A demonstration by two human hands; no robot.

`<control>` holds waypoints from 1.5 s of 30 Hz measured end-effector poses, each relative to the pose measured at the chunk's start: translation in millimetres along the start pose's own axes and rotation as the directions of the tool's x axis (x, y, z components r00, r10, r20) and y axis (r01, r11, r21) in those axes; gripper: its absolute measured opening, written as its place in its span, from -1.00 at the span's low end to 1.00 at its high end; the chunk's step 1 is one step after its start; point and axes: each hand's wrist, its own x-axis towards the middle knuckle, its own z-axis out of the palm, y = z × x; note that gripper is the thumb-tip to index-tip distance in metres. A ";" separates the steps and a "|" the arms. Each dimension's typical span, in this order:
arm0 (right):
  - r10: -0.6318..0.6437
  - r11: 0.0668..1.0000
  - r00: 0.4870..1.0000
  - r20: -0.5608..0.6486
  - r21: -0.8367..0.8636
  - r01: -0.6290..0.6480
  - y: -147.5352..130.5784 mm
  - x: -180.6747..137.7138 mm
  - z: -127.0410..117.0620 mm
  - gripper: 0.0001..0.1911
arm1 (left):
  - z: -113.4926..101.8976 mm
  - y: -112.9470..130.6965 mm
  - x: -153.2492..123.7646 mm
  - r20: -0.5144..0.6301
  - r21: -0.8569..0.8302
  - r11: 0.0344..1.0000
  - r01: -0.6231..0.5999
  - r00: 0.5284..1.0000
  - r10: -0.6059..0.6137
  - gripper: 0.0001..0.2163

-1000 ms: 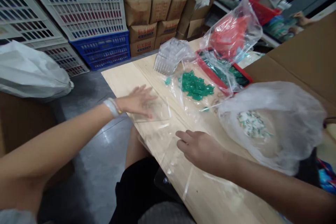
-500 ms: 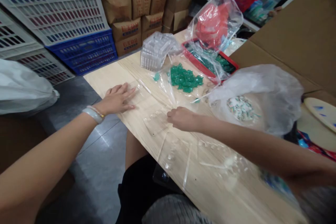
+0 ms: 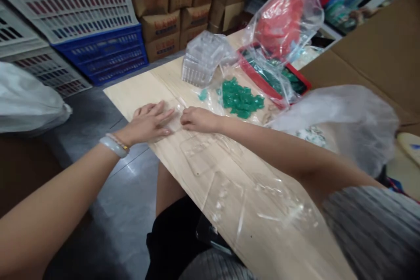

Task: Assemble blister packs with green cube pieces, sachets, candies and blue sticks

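Note:
My left hand [image 3: 147,123] lies with fingers spread on a clear plastic blister tray [image 3: 177,106] near the table's left edge. At that tray's right end is my right hand [image 3: 198,119], its fingers curled together in a pinch; whatever they hold is hidden. Just below the right hand, a second clear blister tray [image 3: 197,157] rests flat on the wood. Another clear tray [image 3: 218,194] lies closer to my lap. Beyond my right forearm, a heap of translucent green pieces [image 3: 241,98] sits on clear plastic film, with one loose green piece [image 3: 202,94] to its left.
A stack of clear plastic trays [image 3: 198,68] stands at the table's [image 3: 131,85] far side. Behind the heap is a red-rimmed tray [image 3: 259,83] of green pieces, beside a bag with red contents [image 3: 278,26]. A whitish plastic bag [image 3: 357,118] and cardboard [image 3: 367,57] stand right.
My right hand has moved left and away from me, from the second tray to the tray under my left hand. The left hand stays in place. The view has shifted slightly.

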 end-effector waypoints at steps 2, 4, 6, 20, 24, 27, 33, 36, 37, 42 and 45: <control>-0.010 0.999 1.000 0.009 -0.034 0.010 1.1 1.8 -2.2 -0.83 | -1.2 0.9 -1.4 0.006 -0.003 1.000 0.008 1.000 -0.008 -0.39; -0.023 0.996 0.999 0.043 -0.090 0.026 -0.4 4.3 -6.1 -0.81 | -1.5 1.1 -2.9 0.000 -0.011 1.000 0.016 1.000 -0.016 -0.40; -0.030 0.987 0.995 0.094 -0.153 0.044 -3.6 8.4 -10.5 -0.77 | -1.5 1.6 -4.2 -0.004 -0.017 1.000 0.021 1.000 -0.021 -0.39; -0.060 0.900 0.990 0.125 -0.422 0.108 -36.6 7.1 -31.5 -0.77 | -2.2 -9.5 -36.2 -0.464 -0.421 0.906 0.054 0.845 -0.266 -0.47; 0.095 0.945 0.968 -0.232 -0.285 -0.161 -37.2 -13.4 -56.7 -0.80 | -8.3 0.0 -58.5 -0.625 -0.492 0.864 0.108 0.646 -0.437 -0.61; 0.221 0.952 0.874 -0.433 -0.097 -0.289 -42.9 -27.9 -69.3 -0.82 | -2.3 21.2 -51.3 -0.534 -0.235 0.969 0.069 0.824 -0.188 -0.58; 0.497 0.842 0.559 -0.664 0.212 -0.497 -67.5 -139.2 -73.6 -0.84 | 12.7 18.9 -7.9 -0.329 0.050 0.998 0.036 0.944 -0.018 -0.68; 0.654 0.706 0.417 -0.631 0.311 -0.637 -97.8 -231.1 -57.5 -0.88 | 4.6 25.1 12.7 -0.355 0.050 0.999 0.002 0.935 0.016 -0.65; 0.698 0.653 0.374 -0.611 0.330 -0.681 -112.4 -260.4 -48.9 -0.90 | 2.0 35.1 15.2 -0.389 0.041 0.999 -0.012 0.921 0.027 -0.63; 0.868 0.393 0.191 -0.458 0.399 -0.829 -209.8 -359.5 14.2 -0.91 | 17.2 130.7 -36.8 -0.210 0.033 0.847 -0.530 0.825 0.524 -0.47; 0.930 0.272 0.131 -0.342 0.404 -0.874 -269.2 -382.0 57.3 -0.88 | 47.5 186.4 -79.1 0.044 0.035 0.656 -0.754 0.657 0.753 -0.37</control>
